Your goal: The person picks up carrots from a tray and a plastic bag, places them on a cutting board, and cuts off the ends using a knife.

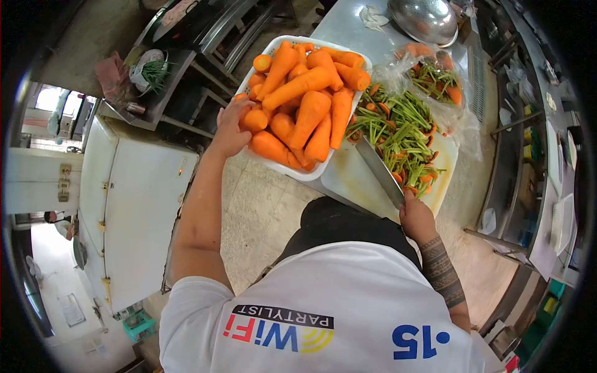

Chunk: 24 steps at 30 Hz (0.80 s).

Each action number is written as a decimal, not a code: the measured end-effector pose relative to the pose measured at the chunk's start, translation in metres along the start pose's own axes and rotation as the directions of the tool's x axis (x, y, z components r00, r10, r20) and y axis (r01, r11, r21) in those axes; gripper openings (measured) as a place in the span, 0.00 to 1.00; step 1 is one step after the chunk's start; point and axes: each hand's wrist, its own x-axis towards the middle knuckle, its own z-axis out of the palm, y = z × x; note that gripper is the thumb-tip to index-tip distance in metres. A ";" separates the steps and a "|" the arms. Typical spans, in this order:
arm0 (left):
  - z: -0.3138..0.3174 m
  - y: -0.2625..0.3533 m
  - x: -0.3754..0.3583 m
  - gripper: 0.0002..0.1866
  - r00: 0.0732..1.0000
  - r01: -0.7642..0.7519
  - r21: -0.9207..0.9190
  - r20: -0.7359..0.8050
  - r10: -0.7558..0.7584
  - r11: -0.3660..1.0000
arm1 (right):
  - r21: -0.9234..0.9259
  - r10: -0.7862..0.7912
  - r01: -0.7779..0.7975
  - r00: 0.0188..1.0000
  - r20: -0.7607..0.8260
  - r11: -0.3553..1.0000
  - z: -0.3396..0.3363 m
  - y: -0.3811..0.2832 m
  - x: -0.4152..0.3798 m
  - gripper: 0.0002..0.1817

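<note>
A white plastic basket (318, 172) is heaped with peeled-looking orange carrots (313, 115). At its left side, my left hand (233, 128) is closed over the rim, fingers against the nearest carrots; the exact grip is partly hidden. My right hand (415, 217) grips the handle of a broad-bladed knife (380, 172). The blade lies slanted over a white cutting board (348, 177), its tip pointing to the basket. Beside the blade sits a pile of green carrot tops (401, 133) with orange trimmed ends.
Behind the pile, a clear plastic bag (463, 127) holds more carrots and trimmings on the metal table (348, 25). A metal colander (424, 20) and a crumpled white cloth (373, 17) are farther back. Shelving (507, 155) stands right, a white chest freezer (146, 205) left.
</note>
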 end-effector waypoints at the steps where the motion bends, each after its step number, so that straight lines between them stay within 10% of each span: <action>1: 0.000 0.000 -0.003 0.42 1.000 -0.008 0.009 -0.004 0.008 1.000 | -0.007 0.002 -0.002 1.000 -0.012 1.000 0.000 -0.002 -0.003 0.14; 8: -0.008 0.020 -0.019 0.44 0.978 0.207 0.170 -0.035 -0.204 0.964 | -0.060 0.010 -0.012 0.999 -0.044 0.998 0.004 -0.010 -0.006 0.10; 14: 0.009 -0.001 -0.022 0.36 0.984 0.159 -0.222 -0.045 -0.173 0.962 | -0.075 0.000 -0.004 0.998 -0.062 0.997 0.007 -0.012 -0.008 0.09; 20: 0.037 -0.002 -0.016 0.34 0.946 0.035 -0.111 -0.317 -0.068 0.993 | -0.069 0.028 -0.031 0.998 -0.052 0.997 0.001 -0.019 -0.008 0.08; 24: 0.020 0.006 -0.012 0.35 0.965 0.087 -0.266 -0.217 -0.148 0.960 | -0.026 0.031 -0.032 0.999 -0.039 0.999 0.006 -0.012 -0.009 0.08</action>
